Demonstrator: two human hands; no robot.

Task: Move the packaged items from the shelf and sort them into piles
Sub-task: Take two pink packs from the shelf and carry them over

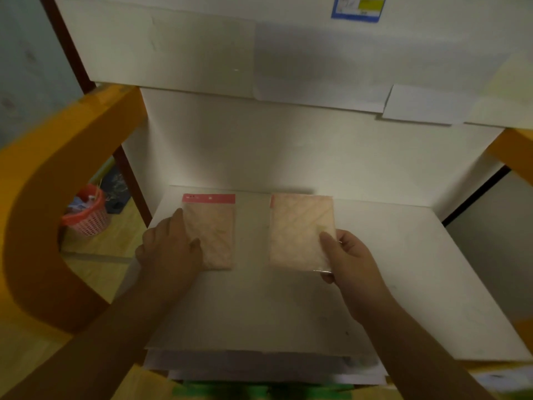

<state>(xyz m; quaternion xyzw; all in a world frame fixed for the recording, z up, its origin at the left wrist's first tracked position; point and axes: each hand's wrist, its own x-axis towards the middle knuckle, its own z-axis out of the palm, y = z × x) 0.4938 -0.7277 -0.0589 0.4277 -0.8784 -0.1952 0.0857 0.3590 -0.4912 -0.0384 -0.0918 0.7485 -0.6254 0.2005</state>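
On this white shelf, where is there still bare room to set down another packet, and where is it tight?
The shelf is bare right of the right packet, out to its right edge, and along the front below both hands. A narrower bare strip runs between the left packet and the right one. Tight spots: under the left hand and the right hand, each gripping its packet.
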